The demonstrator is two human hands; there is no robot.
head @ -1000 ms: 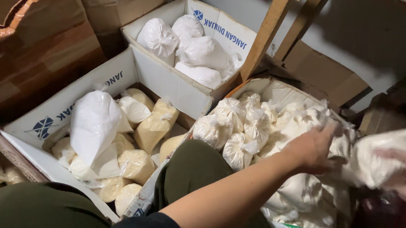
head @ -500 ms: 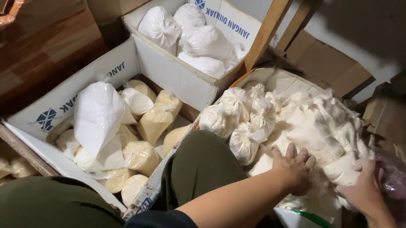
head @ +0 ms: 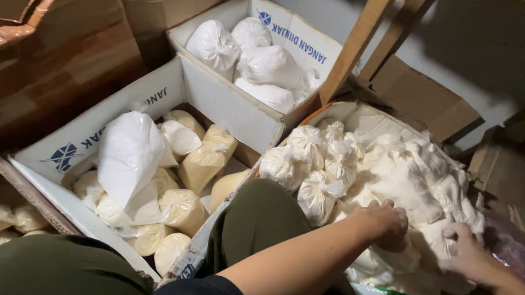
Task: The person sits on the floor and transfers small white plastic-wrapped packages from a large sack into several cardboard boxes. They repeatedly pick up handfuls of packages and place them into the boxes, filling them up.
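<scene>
Both forearms reach forward, left hand [head: 388, 223] and right hand [head: 468, 253] palm-down, fingers curled.

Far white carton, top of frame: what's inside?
The far white carton holds about four tied plastic bags of white powder, heaped to the rim. Whatever lies under them, and the carton's floor, is covered.

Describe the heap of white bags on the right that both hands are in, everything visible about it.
The heap of white bags fills an open brown carton on the right. The bags are thin clear plastic, knotted at the top, stuffed with white powdery or doughy filling, some round, some slumped flat. They lie piled loosely, touching one another. The left hand and right hand press into the near edge.
</scene>
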